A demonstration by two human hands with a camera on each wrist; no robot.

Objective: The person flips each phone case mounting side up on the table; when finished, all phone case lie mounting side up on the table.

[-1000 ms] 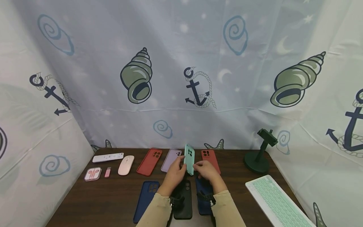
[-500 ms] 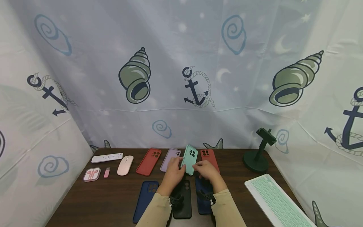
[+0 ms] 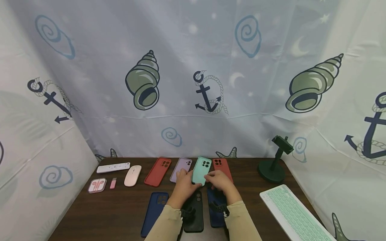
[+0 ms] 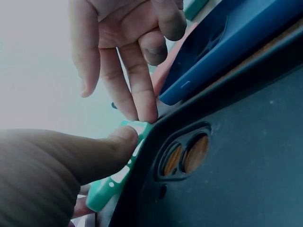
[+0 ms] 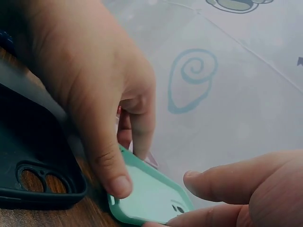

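Note:
A mint green phone case (image 3: pixel 201 171) lies face up near the back of the table, between a lilac case (image 3: pixel 181 169) and a red case (image 3: pixel 222 167). My left hand (image 3: pixel 182 188) holds it at its near left corner. In the right wrist view, the left thumb (image 5: pixel 113 177) rests on the inside near end and the fingers curl down by the side. My right hand (image 3: pixel 221 181) is at the case's right edge, fingertips touching it, thumb apart and fingers fairly straight. The left wrist view shows the case (image 4: pixel 120 175) edge-on beneath the left thumb.
Below the hands lie a black case (image 3: pixel 194 217), a dark blue case (image 3: pixel 216 214) and another blue case (image 3: pixel 154 214). Another red case (image 3: pixel 157 171), a mouse (image 3: pixel 132 175), a remote (image 3: pixel 113 167) and an earphone box (image 3: pixel 97 185) stand left. A green stand (image 3: pixel 271 170) and keyboard (image 3: pixel 297 212) are right.
The mint phone case has turned from nearly on edge to lying face up. My left thumb has shifted from its side to its near end; the right hand has barely moved.

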